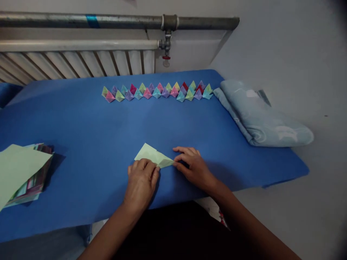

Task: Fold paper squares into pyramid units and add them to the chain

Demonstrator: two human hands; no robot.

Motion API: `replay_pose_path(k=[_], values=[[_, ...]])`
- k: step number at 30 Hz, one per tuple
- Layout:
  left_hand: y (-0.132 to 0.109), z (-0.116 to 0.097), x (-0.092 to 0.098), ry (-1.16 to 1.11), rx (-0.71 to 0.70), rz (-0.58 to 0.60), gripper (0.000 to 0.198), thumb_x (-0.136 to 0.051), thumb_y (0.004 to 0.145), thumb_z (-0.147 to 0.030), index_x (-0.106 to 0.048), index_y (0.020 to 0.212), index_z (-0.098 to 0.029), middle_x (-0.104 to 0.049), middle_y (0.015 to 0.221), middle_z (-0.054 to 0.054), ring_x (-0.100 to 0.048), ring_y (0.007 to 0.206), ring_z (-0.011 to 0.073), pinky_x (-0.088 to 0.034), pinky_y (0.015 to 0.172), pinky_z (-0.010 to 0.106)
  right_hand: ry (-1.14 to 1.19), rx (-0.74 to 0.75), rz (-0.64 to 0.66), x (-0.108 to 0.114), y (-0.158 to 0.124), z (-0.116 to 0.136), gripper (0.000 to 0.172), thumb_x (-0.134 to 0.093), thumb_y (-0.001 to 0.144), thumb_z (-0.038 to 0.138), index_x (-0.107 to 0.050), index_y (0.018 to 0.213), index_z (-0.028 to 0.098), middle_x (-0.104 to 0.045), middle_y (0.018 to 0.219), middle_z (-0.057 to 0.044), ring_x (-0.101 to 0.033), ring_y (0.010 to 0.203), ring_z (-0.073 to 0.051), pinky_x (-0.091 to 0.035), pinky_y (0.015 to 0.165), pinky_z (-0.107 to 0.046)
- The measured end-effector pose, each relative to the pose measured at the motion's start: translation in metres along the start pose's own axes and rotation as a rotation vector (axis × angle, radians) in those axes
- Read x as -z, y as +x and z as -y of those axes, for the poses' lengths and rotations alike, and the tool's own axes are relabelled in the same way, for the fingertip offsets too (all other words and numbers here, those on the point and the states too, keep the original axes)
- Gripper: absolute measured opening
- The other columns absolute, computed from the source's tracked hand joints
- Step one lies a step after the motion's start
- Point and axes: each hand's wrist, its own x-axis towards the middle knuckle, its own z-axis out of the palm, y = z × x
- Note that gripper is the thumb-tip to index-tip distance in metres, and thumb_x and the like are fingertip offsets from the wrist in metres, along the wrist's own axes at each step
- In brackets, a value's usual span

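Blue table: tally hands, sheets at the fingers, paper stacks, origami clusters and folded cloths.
Hands: 2 (left hand, right hand)
Folded sheet: 1
Paper stack: 1
Origami cluster: 1
Folded cloth: 1
Total: 6

Supporting surface: a table [89, 131] with a blue top. Toward its far edge stand small folded paper pieces [156, 93] of mixed colours, in two staggered rows. Just beside their right end lies a folded grey-blue blanket [261, 113]. At left, a stack of coloured paper [34, 182], topmost sheet pale green. Near the front edge, a partly folded sheet [147, 153] appears to rest on the surface
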Motion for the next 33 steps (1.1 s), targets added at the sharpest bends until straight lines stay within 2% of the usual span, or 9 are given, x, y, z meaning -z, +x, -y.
replay_pose_path(k=[6, 18, 27, 29, 33], values=[[0.002, -0.001, -0.001, 0.027, 0.015, -0.006, 0.02, -0.047, 0.095, -0.025, -0.065, 0.085, -0.02, -0.063, 0.088, 0.005, -0.052, 0.085, 0.0219, -0.034, 0.075, 0.036, 0.01, -0.022, -0.044, -0.001, 0.002, 0.0, 0.007, -0.064, 0.085, 0.024, -0.066, 0.078, 0.021, -0.064, 0.122, -0.007, -0.055, 0.112, -0.024, -0.038, 0.093, -0.044], [0.002, 0.003, -0.006, -0.002, 0.059, -0.061, 0.015, -0.056, 0.091, -0.026, -0.064, 0.08, -0.019, -0.063, 0.09, 0.005, -0.053, 0.085, 0.0222, -0.033, 0.074, 0.036, 0.031, -0.11, -0.091, -0.003, -0.002, 0.002, 0.006, -0.066, 0.082, 0.023, -0.065, 0.076, 0.022, -0.064, 0.122, -0.006, -0.055, 0.112, -0.026, -0.035, 0.095, -0.051], [-0.001, 0.007, -0.006, 0.002, 0.009, -0.054, 0.011, -0.058, 0.089, -0.027, -0.064, 0.082, -0.02, -0.063, 0.092, 0.006, -0.053, 0.085, 0.0232, -0.033, 0.074, 0.036, 0.009, -0.05, -0.106, -0.003, -0.008, 0.001, 0.006, -0.065, 0.081, 0.018, -0.067, 0.079, 0.023, -0.064, 0.121, -0.006, -0.055, 0.112, -0.027, -0.036, 0.093, -0.049], [-0.003, 0.009, -0.005, -0.013, -0.024, -0.038, 0.007, -0.061, 0.087, -0.026, -0.065, 0.087, -0.021, -0.063, 0.095, 0.005, -0.053, 0.087, 0.0235, -0.034, 0.075, 0.037, -0.006, -0.019, -0.099, -0.002, -0.01, 0.001, 0.008, -0.064, 0.081, 0.016, -0.067, 0.08, 0.024, -0.064, 0.121, -0.005, -0.055, 0.112, -0.027, -0.035, 0.093, -0.049], [-0.007, 0.011, -0.004, -0.054, -0.06, -0.02, 0.011, -0.06, 0.087, -0.025, -0.066, 0.096, -0.025, -0.063, 0.099, 0.005, -0.054, 0.092, 0.0234, -0.034, 0.08, 0.039, -0.02, 0.001, -0.108, -0.001, -0.015, 0.0, 0.008, -0.064, 0.081, 0.017, -0.068, 0.084, 0.023, -0.065, 0.12, -0.006, -0.056, 0.11, -0.026, -0.038, 0.09, -0.045]])
